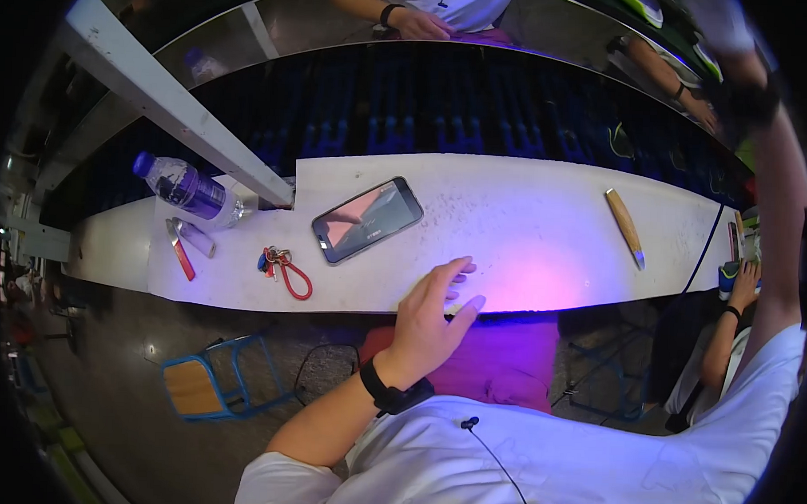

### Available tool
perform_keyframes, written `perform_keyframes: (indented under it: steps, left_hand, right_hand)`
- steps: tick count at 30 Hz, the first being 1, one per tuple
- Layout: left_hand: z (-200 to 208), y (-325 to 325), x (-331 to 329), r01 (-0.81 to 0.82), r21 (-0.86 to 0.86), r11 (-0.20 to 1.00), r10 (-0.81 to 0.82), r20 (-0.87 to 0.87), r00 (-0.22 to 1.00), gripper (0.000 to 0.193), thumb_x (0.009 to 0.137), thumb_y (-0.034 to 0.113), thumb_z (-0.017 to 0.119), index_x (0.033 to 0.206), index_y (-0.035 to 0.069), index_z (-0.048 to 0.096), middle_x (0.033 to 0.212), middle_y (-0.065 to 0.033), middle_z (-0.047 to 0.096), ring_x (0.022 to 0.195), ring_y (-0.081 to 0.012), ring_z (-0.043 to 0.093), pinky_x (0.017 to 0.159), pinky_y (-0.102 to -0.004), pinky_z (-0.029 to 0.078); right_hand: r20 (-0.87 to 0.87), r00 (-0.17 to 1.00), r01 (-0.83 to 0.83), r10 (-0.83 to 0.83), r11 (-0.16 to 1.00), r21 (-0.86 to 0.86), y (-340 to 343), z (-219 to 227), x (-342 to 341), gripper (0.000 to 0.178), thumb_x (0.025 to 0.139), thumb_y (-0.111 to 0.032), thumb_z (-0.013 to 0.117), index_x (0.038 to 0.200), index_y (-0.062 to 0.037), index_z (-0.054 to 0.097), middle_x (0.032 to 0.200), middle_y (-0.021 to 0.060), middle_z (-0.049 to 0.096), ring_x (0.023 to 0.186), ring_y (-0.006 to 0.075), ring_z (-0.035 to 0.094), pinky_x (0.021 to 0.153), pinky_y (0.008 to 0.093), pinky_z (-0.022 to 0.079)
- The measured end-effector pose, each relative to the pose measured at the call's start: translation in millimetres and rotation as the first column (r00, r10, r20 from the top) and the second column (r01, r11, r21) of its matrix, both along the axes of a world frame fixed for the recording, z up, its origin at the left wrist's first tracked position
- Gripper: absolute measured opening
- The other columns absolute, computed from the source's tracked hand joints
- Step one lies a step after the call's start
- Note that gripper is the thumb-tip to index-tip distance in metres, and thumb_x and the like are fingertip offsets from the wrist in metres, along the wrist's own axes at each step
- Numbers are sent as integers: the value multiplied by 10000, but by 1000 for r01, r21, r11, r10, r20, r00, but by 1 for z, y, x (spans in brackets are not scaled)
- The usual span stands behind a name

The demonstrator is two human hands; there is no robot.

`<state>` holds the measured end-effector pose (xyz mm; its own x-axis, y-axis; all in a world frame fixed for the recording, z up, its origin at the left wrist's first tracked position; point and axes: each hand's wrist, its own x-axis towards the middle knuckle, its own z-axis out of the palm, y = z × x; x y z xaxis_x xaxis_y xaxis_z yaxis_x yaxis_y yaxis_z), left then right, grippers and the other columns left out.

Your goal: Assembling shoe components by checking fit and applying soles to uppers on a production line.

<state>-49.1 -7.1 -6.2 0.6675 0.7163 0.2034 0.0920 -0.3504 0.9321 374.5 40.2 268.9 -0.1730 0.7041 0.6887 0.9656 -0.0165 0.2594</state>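
My left hand (pixel 429 324) hovers at the near edge of the white-topped table (pixel 494 193), thumb and fingers apart, nothing seen in it. A black band circles that wrist. Far to the upper right, my right hand (pixel 718 27) is stretched out across the dark line, smeared by motion; its fingers cannot be made out. Near it lies a shoe (pixel 643 6) with a bright green edge, cut by the view's rim. Beyond my left hand is a phone (pixel 369 220) with a lit screen. A tool with a wooden handle (pixel 624 224) rests on the table's right part.
Left on the table are keys with a red loop (pixel 289 273), a red-handled tool (pixel 181 249) and a purple-capped bottle (pixel 188 189). A pale metal post (pixel 178 102) slants across. Co-workers' hands (pixel 420 24) (pixel 747 280) show opposite and right. A blue-framed stool (pixel 194 389) stands below.
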Motion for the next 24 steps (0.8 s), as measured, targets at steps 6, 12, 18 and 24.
perform_keyframes:
  steps: [6, 12, 18, 24]
  left_hand:
    - [-16, 19, 13, -67, 124, 990, 76, -71, 995, 511, 875, 64, 818, 1348, 50, 628, 1151, -111, 755, 997, -238, 731, 783, -345, 597]
    - [-19, 18, 25, -54, 309, 949, 74, -54, 996, 345, 842, 108, 835, 1163, 88, 710, 969, -35, 766, 889, -235, 731, 735, -341, 590]
    - [-16, 21, 29, -63, 375, 925, 90, -54, 994, 297, 829, 103, 834, 1107, 96, 730, 911, -9, 764, 848, -228, 726, 721, -344, 589]
    - [5, 21, 38, -62, 401, 914, 87, -44, 995, 579, 808, 125, 851, 1345, 62, 646, 1342, -179, 662, 1271, -402, 605, 1059, -501, 510]
  right_hand:
    - [32, 985, 150, -167, 768, -623, -3, -155, -22, 401, 929, -348, 790, 1139, -12, 732, 1015, 224, 728, 930, 392, 726, 817, 469, 579]
    - [-326, 436, 329, -839, 486, -810, -29, -251, 195, 610, 860, -427, 856, 1252, 4, 677, 1151, 209, 754, 1051, 357, 743, 906, 461, 568]
    - [-222, 645, 360, -731, 547, -756, -16, -291, 187, 801, 792, -451, 880, 1382, 36, 640, 1214, 250, 751, 1098, 387, 738, 988, 424, 561]
    - [-476, 797, -63, -372, 732, -678, -39, -159, -16, 713, 728, -306, 887, 1341, -10, 673, 1155, 231, 753, 1091, 400, 736, 985, 446, 583]
